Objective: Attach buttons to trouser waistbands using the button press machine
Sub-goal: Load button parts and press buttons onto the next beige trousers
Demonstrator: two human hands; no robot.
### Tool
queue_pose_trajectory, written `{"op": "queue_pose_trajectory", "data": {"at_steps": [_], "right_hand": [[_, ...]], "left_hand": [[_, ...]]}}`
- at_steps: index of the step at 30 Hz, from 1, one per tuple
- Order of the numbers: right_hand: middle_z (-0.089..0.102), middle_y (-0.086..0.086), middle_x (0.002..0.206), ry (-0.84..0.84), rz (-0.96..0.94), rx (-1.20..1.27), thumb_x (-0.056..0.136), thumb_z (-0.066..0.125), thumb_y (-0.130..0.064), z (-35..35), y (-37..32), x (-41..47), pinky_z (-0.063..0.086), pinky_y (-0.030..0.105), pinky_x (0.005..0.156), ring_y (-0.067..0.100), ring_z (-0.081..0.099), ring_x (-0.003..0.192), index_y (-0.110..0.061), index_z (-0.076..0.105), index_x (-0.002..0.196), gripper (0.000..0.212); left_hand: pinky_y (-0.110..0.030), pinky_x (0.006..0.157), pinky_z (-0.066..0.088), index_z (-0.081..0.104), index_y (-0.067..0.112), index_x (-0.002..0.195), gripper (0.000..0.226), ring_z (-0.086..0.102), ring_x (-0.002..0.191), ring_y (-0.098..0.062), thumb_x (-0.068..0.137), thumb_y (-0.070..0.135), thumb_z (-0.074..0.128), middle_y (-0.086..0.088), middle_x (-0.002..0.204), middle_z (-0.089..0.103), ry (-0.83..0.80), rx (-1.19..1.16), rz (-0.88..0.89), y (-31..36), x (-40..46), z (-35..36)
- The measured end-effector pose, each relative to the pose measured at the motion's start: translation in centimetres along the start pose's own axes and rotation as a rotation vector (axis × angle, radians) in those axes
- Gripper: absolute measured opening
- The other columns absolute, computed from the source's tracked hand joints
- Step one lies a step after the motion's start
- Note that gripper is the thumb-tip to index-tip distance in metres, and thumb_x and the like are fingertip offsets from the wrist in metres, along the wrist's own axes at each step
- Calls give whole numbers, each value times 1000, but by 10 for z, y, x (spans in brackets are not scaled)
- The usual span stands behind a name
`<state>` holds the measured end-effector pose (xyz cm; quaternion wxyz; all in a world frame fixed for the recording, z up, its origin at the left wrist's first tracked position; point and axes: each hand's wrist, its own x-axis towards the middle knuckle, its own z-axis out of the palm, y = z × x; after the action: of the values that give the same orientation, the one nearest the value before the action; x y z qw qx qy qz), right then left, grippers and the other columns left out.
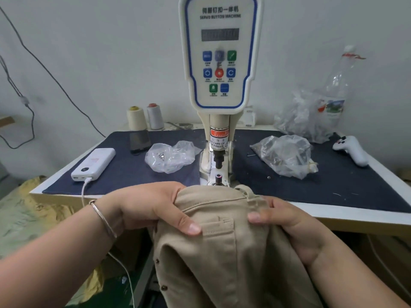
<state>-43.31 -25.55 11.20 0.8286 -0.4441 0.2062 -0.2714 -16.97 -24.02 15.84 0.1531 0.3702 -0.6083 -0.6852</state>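
Beige trousers fill the near edge of my view, bunched at the waistband and held up to the front of the button press machine. My left hand keeps a closed grip on the cloth left of the machine's lower post, thumb on top and fingers tucked under the fold. My right hand pinches the waistband on the other side, thumb pressed flat on the fabric. The two grips stand apart, I judge, so the band stays taut between them and can slide over the post without wrinkling.

The waistband's top edge sits just in front of the lower post, touching or almost touching its base; I cannot tell which. The upper punch hangs raised above it, the gap between them bare, so no button has been pressed on this pair yet. Both hands stay to the sides of the punch line, which suits the finger warning on the machine's column.

Left of the machine, on the dark surface, lies a clear bag with a few metal pieces, likely fasteners kept within reach. A fuller bag lies to the machine's right. A white power bank with its cable sits further left.
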Motion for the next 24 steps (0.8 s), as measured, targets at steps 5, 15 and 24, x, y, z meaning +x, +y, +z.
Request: {"op": "queue_pose_trajectory", "data": {"at_steps": [5, 15, 24], "right_hand": [[62, 27, 123, 184, 43, 0, 69, 74, 8, -6, 2, 5, 51, 39, 95, 35, 62, 108, 4, 64, 119, 52], [72, 23, 100, 578, 26, -110, 78, 74, -15, -13, -3, 55, 58, 33, 75, 29, 70, 88, 7, 69, 106, 36], [72, 18, 98, 801, -9, -305, 83, 76, -21, -39, -37, 100, 52, 34, 81, 25, 66, 80, 1, 70, 102, 30]], "left_hand": [[-37, 91, 53, 64, -5, 123, 44, 68, 104, -29, 81, 5, 70, -20, 117, 69, 41, -169, 40, -27, 9, -2], [-22, 56, 46, 74, 5, 81, 27, 61, 61, -18, 91, 29, 71, -11, 75, 69, 685, -116, -126, -36, 48, -10], [-20, 41, 31, 55, 15, 74, 36, 43, 53, -14, 92, 43, 68, -3, 64, 50, 964, 254, -168, -23, 98, -55]]}}
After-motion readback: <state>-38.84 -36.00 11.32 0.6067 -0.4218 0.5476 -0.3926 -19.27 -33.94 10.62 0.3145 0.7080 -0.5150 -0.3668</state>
